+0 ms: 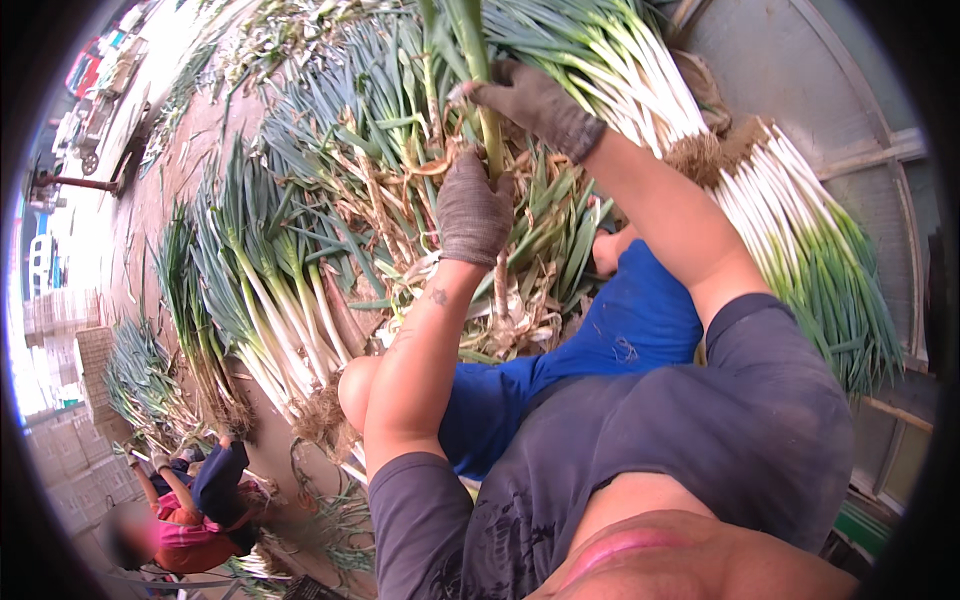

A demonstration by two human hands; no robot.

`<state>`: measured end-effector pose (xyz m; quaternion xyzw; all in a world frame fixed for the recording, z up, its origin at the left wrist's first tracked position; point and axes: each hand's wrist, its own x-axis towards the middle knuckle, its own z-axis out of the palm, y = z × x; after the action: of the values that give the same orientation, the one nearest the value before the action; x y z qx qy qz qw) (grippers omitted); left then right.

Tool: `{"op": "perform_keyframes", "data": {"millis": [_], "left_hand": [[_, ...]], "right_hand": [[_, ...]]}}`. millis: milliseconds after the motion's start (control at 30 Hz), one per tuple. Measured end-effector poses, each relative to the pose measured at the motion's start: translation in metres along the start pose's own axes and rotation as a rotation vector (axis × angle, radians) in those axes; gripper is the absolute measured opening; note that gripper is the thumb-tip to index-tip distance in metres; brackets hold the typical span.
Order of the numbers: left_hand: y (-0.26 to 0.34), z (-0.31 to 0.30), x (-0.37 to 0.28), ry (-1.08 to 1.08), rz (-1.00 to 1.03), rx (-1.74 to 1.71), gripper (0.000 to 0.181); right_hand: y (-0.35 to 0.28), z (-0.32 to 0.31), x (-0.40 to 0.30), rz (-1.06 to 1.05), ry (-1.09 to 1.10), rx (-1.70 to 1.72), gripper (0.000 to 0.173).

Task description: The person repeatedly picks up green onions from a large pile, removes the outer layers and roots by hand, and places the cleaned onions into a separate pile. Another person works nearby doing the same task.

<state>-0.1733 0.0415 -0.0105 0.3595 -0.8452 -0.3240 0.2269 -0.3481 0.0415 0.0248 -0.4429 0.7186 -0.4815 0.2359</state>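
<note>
Both hands wear grey-brown knit gloves. My left hand is closed around the lower part of a long green onion stalk. Higher on the same stalk, my right hand grips it, with the thumb across its near side. Its green upper part runs out past the top edge of the picture. Dry brown leaf sheaths hang beside my left hand. Under both hands lies a heap of stripped leaves and peelings, between my knees. Untrimmed green onions with withered outer leaves lie just beyond it.
Cleaned white-stemmed onions lie in an upper right pile and a right-hand pile by a metal-framed panel. Another bundle is left of my knee. A co-worker bends at lower left, near stacked crates.
</note>
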Motion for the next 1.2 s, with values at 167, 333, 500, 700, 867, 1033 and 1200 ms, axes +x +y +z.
{"op": "perform_keyframes", "data": {"millis": [167,333,500,700,867,1033,1200], "left_hand": [[-0.018,-0.008,0.022,-0.112,-0.182,-0.924,0.043],[-0.029,-0.007,0.036,-0.12,-0.339,-1.205,0.03],[-0.048,0.003,0.02,-0.102,-0.436,-0.854,0.04],[-0.068,-0.002,-0.026,-0.427,-0.308,-0.128,0.045],[-0.188,0.007,-0.067,-0.543,-0.486,0.392,0.046],[-0.022,-0.007,-0.03,0.043,0.171,0.331,0.068],[0.003,0.009,-0.008,-0.09,0.009,0.311,0.055]], "right_hand": [[-0.001,0.007,-0.014,0.243,-0.121,0.254,0.044],[0.014,0.023,-0.029,0.266,-0.172,0.451,0.05],[0.013,-0.005,-0.012,0.087,0.002,0.933,0.033],[0.04,-0.099,0.035,0.394,0.693,0.967,0.025],[0.074,-0.121,0.048,0.331,0.624,0.69,0.027],[0.032,-0.057,0.014,0.296,0.523,0.615,0.02],[0.003,-0.002,-0.026,0.329,0.237,0.899,0.013]]}}
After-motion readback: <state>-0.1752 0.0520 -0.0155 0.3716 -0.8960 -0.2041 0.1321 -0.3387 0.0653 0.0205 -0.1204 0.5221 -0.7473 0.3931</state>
